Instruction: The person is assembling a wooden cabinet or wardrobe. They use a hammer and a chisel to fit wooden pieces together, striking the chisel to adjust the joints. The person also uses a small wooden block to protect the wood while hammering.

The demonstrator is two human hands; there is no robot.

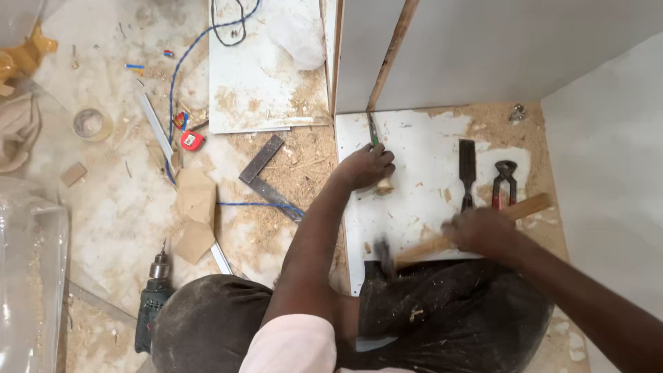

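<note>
Gripping a wooden-handled hammer point(442, 242) around the middle of its handle, the right hand point(483, 231) is closed tight on it and blurred. The handle runs slantwise, its free end up and to the right near the pincers point(504, 181), its dark head point(383, 254) low and to the left at the near edge of the white board point(414, 145). The left hand point(364, 166) lies farther up the board, well apart from the right, with its fingers curled around a chisel-like tool point(373, 132) whose thin blade points up toward the corner where the board meets the upright panels point(483, 48). A pale wooden knob, apparently that tool's handle end point(384, 185), shows just under the left hand. So the hammer head sits below the left hand, nearer the person's knees point(442, 311).

Between the hands and to the right, a dark-handled chisel point(467, 169) lies flat on the board, beside the red-handled pincers. Sawdust covers the floor to the left, where a metal try square point(266, 176), a red tape measure point(193, 141), a roll of tape point(91, 124), a blue cable point(181, 69) and a power drill point(153, 297) lie.
</note>
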